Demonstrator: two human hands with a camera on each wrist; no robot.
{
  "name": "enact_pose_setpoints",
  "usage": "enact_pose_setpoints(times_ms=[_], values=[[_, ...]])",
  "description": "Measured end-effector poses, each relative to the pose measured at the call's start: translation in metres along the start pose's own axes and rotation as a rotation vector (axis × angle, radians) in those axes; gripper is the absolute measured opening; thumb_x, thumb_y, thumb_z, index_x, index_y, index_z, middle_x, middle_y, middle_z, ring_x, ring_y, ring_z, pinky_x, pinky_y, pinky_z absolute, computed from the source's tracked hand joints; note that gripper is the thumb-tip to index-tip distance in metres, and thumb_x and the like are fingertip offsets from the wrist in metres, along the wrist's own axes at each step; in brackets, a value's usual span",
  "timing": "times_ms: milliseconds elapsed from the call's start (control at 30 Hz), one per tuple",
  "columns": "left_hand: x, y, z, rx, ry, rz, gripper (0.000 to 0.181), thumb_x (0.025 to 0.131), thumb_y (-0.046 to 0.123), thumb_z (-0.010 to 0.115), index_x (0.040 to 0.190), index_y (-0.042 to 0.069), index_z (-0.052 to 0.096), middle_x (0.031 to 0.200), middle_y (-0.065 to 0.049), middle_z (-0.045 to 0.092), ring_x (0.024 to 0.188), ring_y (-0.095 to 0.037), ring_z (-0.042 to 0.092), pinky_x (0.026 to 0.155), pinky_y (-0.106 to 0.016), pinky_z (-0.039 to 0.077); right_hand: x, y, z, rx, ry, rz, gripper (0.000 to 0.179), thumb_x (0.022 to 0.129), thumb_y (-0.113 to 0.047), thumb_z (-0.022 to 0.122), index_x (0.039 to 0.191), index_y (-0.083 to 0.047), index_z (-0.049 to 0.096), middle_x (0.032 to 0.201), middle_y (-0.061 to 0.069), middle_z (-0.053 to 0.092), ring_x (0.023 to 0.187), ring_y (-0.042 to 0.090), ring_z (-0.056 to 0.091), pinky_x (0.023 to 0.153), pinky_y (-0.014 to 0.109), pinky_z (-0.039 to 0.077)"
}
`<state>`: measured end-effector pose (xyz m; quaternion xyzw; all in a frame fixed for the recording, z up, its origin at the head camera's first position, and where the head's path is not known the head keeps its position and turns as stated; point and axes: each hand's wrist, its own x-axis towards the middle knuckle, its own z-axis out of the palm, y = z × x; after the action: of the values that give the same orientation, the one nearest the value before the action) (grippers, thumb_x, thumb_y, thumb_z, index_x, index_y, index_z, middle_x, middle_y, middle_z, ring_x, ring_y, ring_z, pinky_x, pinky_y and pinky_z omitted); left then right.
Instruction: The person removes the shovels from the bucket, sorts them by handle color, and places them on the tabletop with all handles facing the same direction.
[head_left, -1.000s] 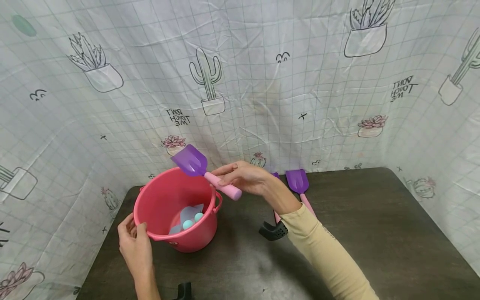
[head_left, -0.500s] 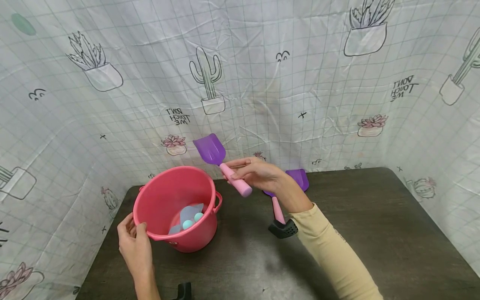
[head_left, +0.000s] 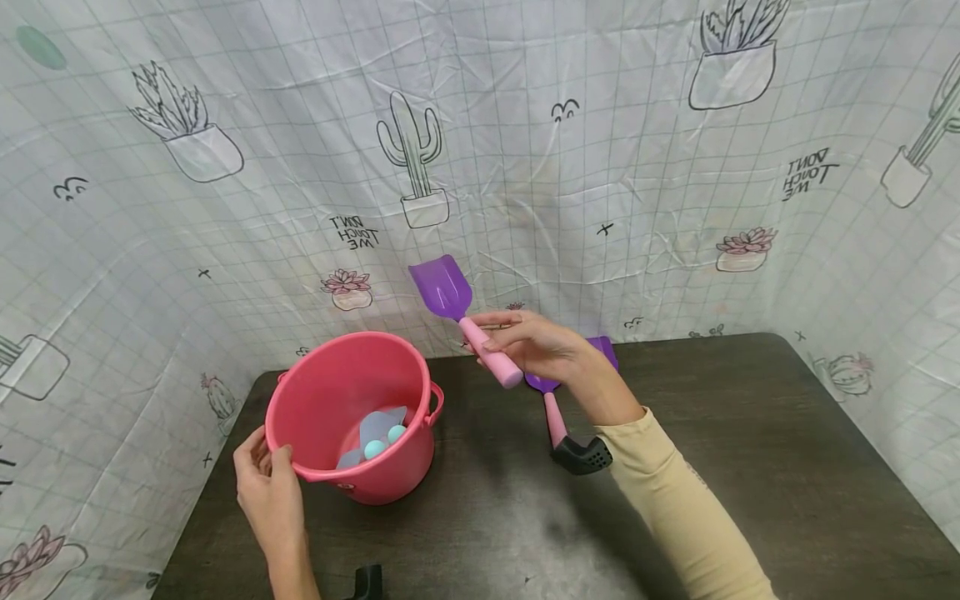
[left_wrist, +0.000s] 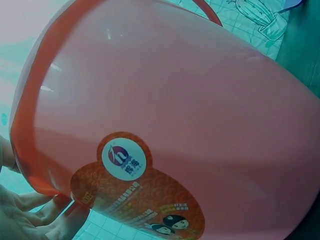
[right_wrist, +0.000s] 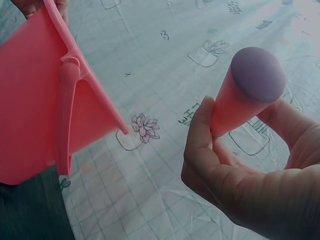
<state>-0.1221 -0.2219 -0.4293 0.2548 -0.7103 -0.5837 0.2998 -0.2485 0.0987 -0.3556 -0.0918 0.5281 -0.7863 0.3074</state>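
Shovel handle point(head_left: 496, 362) sits pinched in fingers of the right hand point(head_left: 542, 343), blade point(head_left: 444, 287) beyond, while the left hand point(head_left: 273, 493) grips the bucket point(head_left: 401, 475) rim, seemingly steadying it.

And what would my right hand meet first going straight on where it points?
Likely the patterned curtain, the held scoop leading; the line seems to clear the bucket, though depth is unclear.

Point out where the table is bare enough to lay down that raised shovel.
Widest patch: the table between the right arm and its right edge. A smaller patch lies at the front, between the bucket and that arm. Crowded: the left, taken by the bucket, and the back middle, where two other shovels lie partly hidden by the arm.
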Motion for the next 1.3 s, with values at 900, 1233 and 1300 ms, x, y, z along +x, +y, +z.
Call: enact_pose_setpoints(times_ms=[900,1233,1300], values=[[-0.001,0.0,0.004,-0.016,0.012,0.008,0.048,0.099,0.009,0.05,0.146,-0.002,0.049,0.138,-0.019,0.055,0.104,-0.007,0.054,0.076,-0.007,0.042,-0.017,-0.003,-0.027,0.103,0.044,0.017,0.054,0.094,0.015,0.046,0.147,0.005,0.038,0.122,0.017,0.063,0.094,0.021,0.068,0.084,0.029,0.055],[-0.002,0.003,0.005,-0.014,0.015,0.006,0.048,0.098,0.007,0.05,0.145,-0.002,0.05,0.137,-0.018,0.056,0.106,-0.011,0.054,0.077,-0.007,0.043,-0.024,-0.006,-0.042,0.099,0.049,0.004,0.061,0.095,0.013,0.048,0.153,0.008,0.03,0.119,0.015,0.067,0.1,0.021,0.069,0.087,0.028,0.053],[-0.002,0.003,0.005,-0.012,0.015,0.004,0.048,0.098,0.008,0.05,0.146,-0.002,0.05,0.138,-0.018,0.056,0.107,-0.012,0.054,0.077,-0.007,0.042,-0.025,-0.006,-0.044,0.109,0.049,0.003,0.061,0.095,0.013,0.048,0.154,0.008,0.03,0.12,0.015,0.067,0.101,0.021,0.068,0.087,0.028,0.053]])
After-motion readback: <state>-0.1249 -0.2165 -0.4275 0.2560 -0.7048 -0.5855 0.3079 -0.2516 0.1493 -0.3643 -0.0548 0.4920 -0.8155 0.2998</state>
